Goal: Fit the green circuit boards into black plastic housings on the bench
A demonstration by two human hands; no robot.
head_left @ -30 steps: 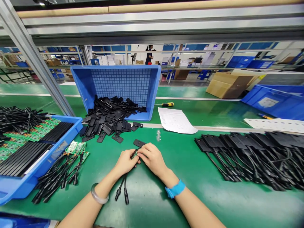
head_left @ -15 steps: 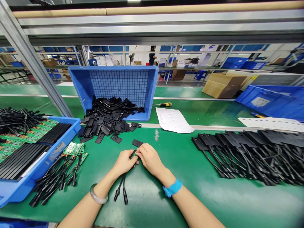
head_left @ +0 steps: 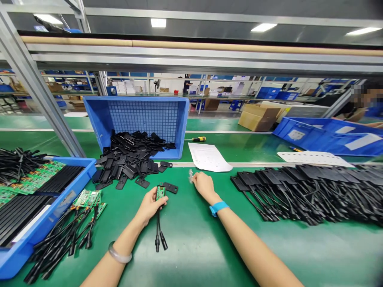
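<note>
My left hand point(head_left: 149, 206) is closed around a small green circuit board point(head_left: 160, 192) seated in a black plastic case. Two black cables point(head_left: 158, 227) with connector ends hang down from it onto the bench. Just behind the board lies a flat black cover point(head_left: 171, 188). Farther right, my right hand point(head_left: 205, 185) has its fingertips pinched at a few small clear plastic pieces point(head_left: 190, 174); the fingers partly hide what they grip.
A tipped blue bin point(head_left: 184, 123) spills black covers point(head_left: 128, 169). At left, a blue tray point(head_left: 89, 165) holds boards and black strips, beside loose cabled boards point(head_left: 86, 199). Cabled black cases point(head_left: 287, 179) line the right. A paper sheet point(head_left: 209, 157) and screwdriver point(head_left: 199, 139) lie behind; a person sits far right.
My hands have parted. The right one has moved away from the board to the clear pieces, while the left keeps the board, now turned face up. The camera view has tilted upward.
</note>
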